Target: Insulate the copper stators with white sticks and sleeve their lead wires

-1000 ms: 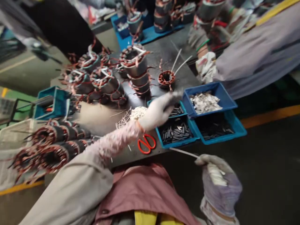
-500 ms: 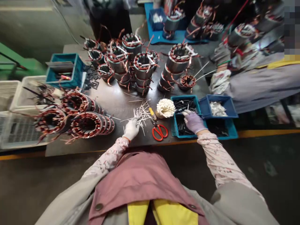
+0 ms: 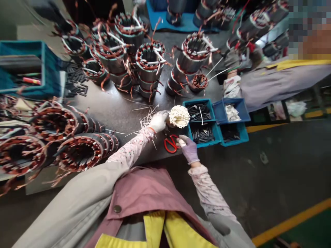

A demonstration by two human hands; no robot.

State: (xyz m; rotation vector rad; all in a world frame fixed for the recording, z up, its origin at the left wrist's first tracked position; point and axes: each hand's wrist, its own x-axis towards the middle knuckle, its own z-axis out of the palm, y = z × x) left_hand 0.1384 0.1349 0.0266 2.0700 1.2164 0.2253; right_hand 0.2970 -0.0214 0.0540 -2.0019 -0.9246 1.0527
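My left hand [image 3: 158, 121], in a white glove, is closed against the near side of a round bundle of white sticks [image 3: 179, 116]; what its fingers hold is hidden. Loose white sticks [image 3: 146, 120] are scattered beneath and left of it. Red-handled scissors [image 3: 170, 144] lie on the table in front of the bundle. My right hand [image 3: 188, 148], in a purple glove, has its bent fingers close together at the right handle loop; whether they grip it is unclear. To its right, a teal divided bin [image 3: 204, 143] contains short black pieces, with one white stick lying across.
Copper-wound stator cores [image 3: 80, 151] lie on their sides at left; several upright stacks [image 3: 150, 65] stand behind. A teal crate [image 3: 43, 69] is at far left. A blue bin [image 3: 231, 103] holds white pieces. A co-worker's sleeve [image 3: 279, 82] reaches in from the right.
My left hand has moved right from the loose sticks to the bundle, covering the yellow-handled tool's place. My right hand has left the bin and come down-left to the scissors. The view has shifted.
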